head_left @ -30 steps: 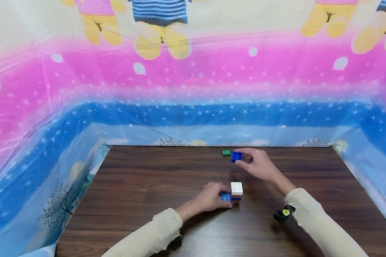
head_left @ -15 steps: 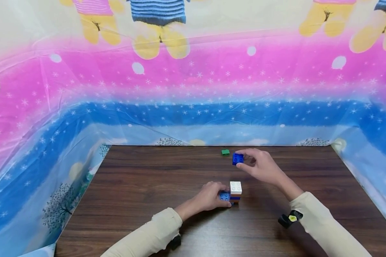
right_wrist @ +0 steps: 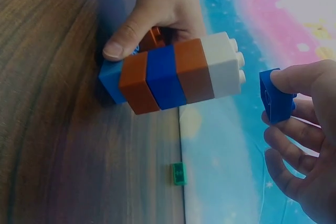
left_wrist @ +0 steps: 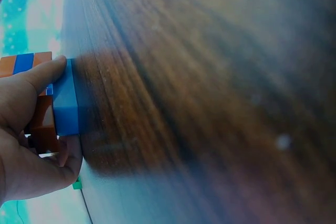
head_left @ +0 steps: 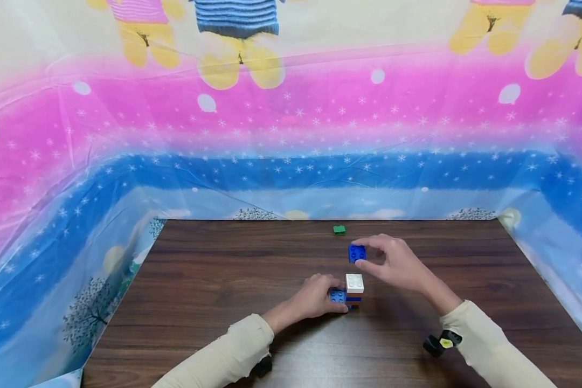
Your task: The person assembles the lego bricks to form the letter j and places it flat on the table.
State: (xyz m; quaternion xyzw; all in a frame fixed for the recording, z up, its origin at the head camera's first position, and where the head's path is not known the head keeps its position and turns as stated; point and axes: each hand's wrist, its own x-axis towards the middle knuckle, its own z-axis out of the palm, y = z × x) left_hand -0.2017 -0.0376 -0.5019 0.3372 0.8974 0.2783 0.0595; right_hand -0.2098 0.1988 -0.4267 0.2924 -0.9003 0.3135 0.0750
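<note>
My left hand (head_left: 314,297) grips the light blue base brick (left_wrist: 65,100) of a small tower on the table, thumb on one side and fingers on the other. The tower rises from one end of that base: an orange-brown brick (right_wrist: 139,85), a dark blue one, another orange-brown one, and a white brick (head_left: 354,283) on top with studs up. A separate orange-brown brick (left_wrist: 43,121) sits on the base beside the tower, partly behind my hand. Just beyond the white brick, my right hand (head_left: 395,264) pinches a dark blue brick (right_wrist: 276,96) between thumb and fingers, held in the air.
A green brick (head_left: 339,230) lies near the back edge of the brown wooden table (head_left: 233,258). Behind the table and along its sides hangs a patterned cloth (head_left: 291,172). Black wrist straps show at both sleeves.
My right hand has drawn the dark blue brick back from beside the green brick, closer to the tower. My left hand keeps its grip on the base, almost still.
</note>
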